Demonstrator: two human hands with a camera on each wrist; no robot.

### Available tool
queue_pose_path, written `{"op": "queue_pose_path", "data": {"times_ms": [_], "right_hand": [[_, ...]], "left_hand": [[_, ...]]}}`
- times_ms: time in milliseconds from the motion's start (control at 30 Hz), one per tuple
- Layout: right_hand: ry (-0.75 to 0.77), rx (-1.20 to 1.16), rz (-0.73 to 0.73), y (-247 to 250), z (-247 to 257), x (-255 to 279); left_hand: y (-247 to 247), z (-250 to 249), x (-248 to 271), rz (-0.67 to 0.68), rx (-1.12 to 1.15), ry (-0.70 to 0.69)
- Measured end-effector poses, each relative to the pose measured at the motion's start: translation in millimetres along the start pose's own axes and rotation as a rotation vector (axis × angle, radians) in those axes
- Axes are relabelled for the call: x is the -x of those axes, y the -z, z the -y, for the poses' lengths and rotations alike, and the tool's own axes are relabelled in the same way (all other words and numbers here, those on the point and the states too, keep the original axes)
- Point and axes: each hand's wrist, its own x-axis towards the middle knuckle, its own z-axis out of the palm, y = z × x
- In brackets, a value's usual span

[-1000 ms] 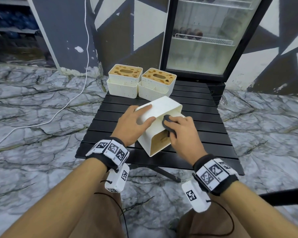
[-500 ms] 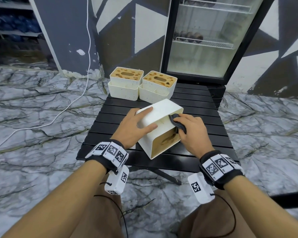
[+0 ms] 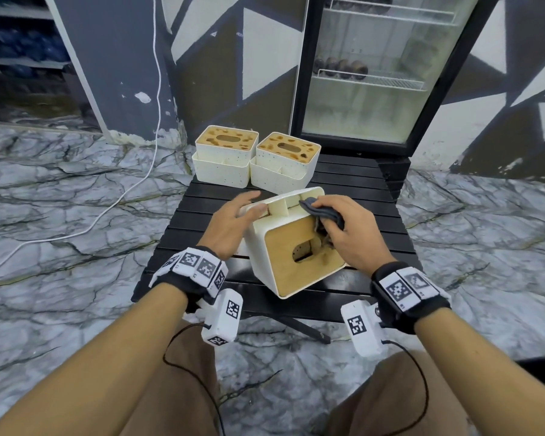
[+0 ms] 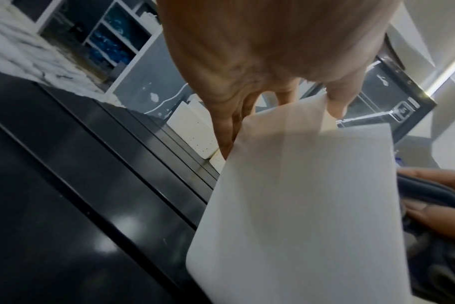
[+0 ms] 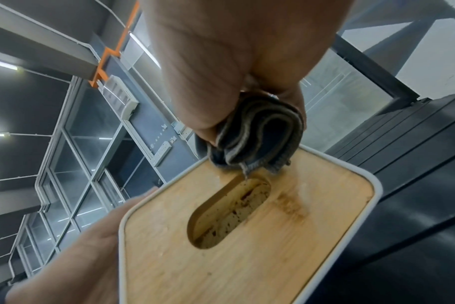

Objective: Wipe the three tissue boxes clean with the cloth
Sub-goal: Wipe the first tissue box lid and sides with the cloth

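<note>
Right hand [image 3: 350,229] grips bunched cloth [image 3: 323,212] against tilted box [image 3: 291,262], steadied by left hand [image 3: 230,223]; lid mostly clean. Beyond both grips, two boxes [image 3: 255,158] remain stained

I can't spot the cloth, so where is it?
Head view, centre-right: the cloth is bunched in the right hand, against the tipped tissue box.
</note>
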Motion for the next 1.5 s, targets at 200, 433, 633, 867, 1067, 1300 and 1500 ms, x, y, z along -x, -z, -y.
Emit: {"op": "queue_pose_path", "data": {"times_ms": [200, 433, 633, 867, 1067, 1300, 1500], "right_hand": [[-0.012, 0.045, 0.03, -7, -4, -18], [-0.04, 0.054, 0.075, -17, -13, -45], [-0.088, 0.097, 0.134, -21, -28, -58], [-0.168, 0.156, 0.203, -26, -39, -61], [-0.156, 0.251, 0.209, -30, -37, -62], [0.037, 0.369, 0.296, -36, 2, -68], [0.067, 0.497, 0.485, -57, 25, -63]], "left_hand": [[-10, 15, -20, -0.131, 0.263, 0.192], [-17, 25, -36, -0.086, 0.378, 0.279], [-33, 24, -46, -0.094, 0.503, 0.413], [-44, 26, -52, -0.099, 0.564, 0.561], [-34, 27, -50, -0.092, 0.457, 0.539], [-7, 17, -30, 0.049, 0.248, 0.137], [-1, 26, -4, 0.354, -0.145, 0.103]]}}
